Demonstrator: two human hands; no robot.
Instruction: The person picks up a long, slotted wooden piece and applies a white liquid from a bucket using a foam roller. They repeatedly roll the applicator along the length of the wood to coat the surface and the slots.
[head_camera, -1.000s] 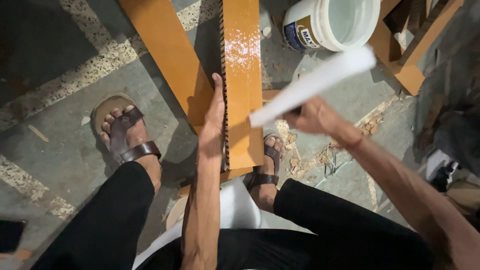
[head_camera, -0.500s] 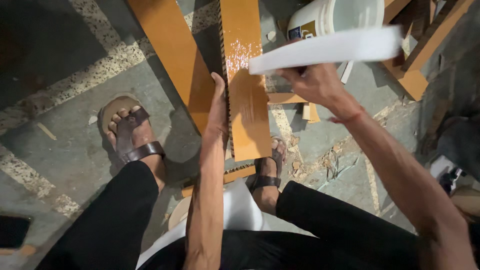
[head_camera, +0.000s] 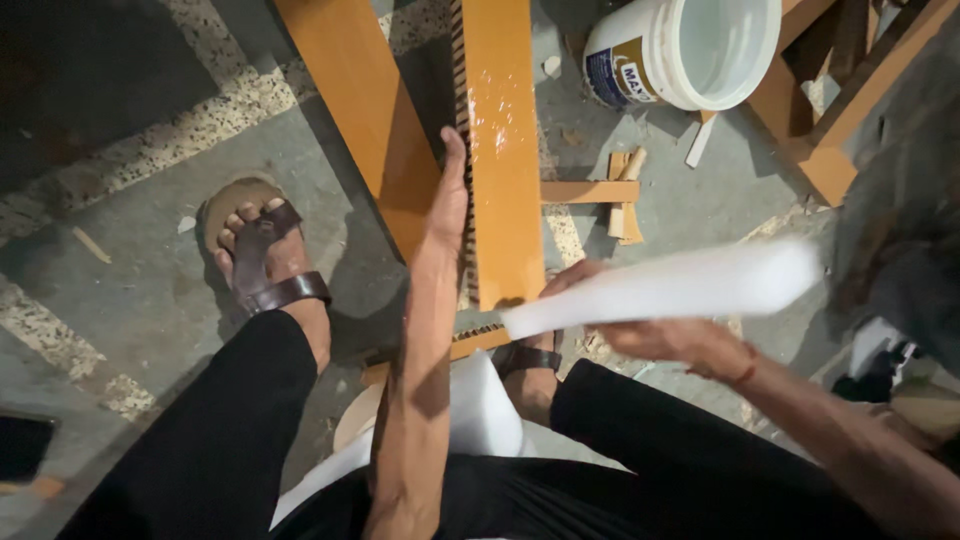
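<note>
My left hand (head_camera: 447, 205) lies flat against the left, ridged edge of an orange wooden board (head_camera: 503, 150) that stands in front of me, fingers straight and pointing away. My right hand (head_camera: 655, 335) grips a long white strip (head_camera: 665, 287), blurred by motion, held level just below the board's near end. A second orange board (head_camera: 360, 110) leans to the left of the first. My sandalled left foot (head_camera: 262, 255) rests on the floor; the right foot (head_camera: 528, 362) is partly hidden under the strip.
A white plastic bucket (head_camera: 690, 50) lies tipped at the top right beside an orange wooden frame (head_camera: 820, 130). Small wood offcuts (head_camera: 615, 195) lie on the grey stone floor. White material (head_camera: 480, 415) sits between my knees.
My right hand has swung the white strip down from near the bucket to below the board's near end. The left hand stays on the board's edge.
</note>
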